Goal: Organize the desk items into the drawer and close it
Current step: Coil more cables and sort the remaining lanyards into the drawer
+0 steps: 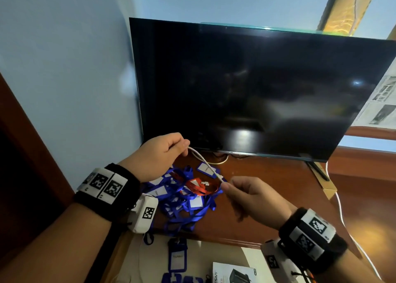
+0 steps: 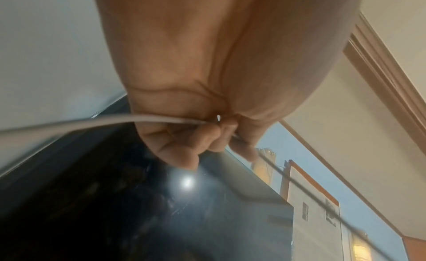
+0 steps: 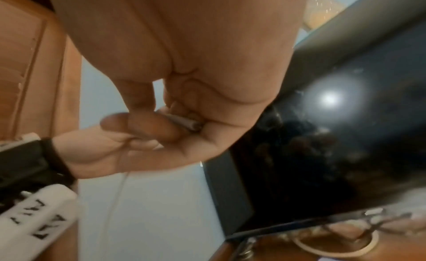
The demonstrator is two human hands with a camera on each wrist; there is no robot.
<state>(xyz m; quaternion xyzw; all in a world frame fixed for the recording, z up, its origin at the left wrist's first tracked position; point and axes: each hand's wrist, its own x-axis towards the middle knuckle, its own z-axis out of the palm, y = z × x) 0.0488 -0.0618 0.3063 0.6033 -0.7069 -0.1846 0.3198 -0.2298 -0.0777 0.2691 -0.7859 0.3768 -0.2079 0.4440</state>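
A thin white cable is stretched in the air between my two hands, above the desk. My left hand grips one end with curled fingers; the left wrist view shows the cable running out of the left hand. My right hand pinches the connector end between thumb and fingers, and the right wrist view shows the cable in the right hand. Below lies a tangled pile of blue lanyards with badge holders and one red lanyard.
A large dark TV stands at the back of the wooden desk. The open drawer in front holds a blue badge holder and a printed box. Another white cord runs along the desk's right side.
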